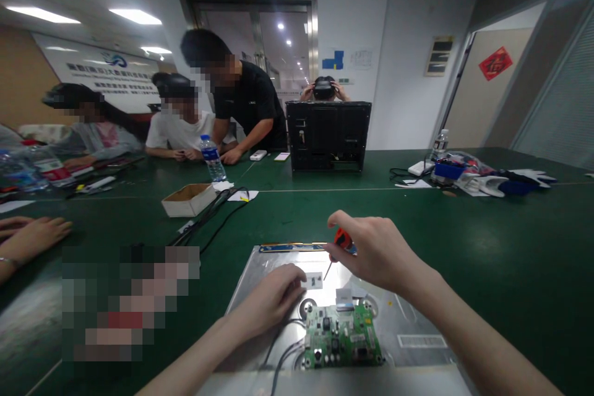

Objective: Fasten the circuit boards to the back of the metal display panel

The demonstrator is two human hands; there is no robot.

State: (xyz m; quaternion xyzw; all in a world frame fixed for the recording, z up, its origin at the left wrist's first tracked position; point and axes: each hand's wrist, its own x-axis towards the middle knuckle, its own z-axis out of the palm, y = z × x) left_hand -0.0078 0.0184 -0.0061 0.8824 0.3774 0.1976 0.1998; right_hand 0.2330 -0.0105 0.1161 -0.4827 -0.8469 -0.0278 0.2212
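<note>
My right hand [378, 250] is closed around the red-and-black handle of a screwdriver [342, 239]. Its thin shaft slants down towards the silvery metal back of a flat panel [408, 315]; whether the tip touches is unclear. My left hand [281, 294] lies low over the panel with curled fingers, beside a small white label [313, 281]. What those fingers hold, if anything, is hidden. Nearer to me a green circuit board [343, 337] sits on the panel, with dark cables [281, 346] at its left. A narrow blue board strip [292, 247] runs along the far edge.
Left of the panel are an open cardboard box [188, 201], black cables [204, 219] and a water bottle [212, 158]. A black display housing [328, 136] stands across the green table [492, 247]. Gloves [487, 182] lie at right. Other people sit or stand around; another person's hands [37, 235] rest at far left.
</note>
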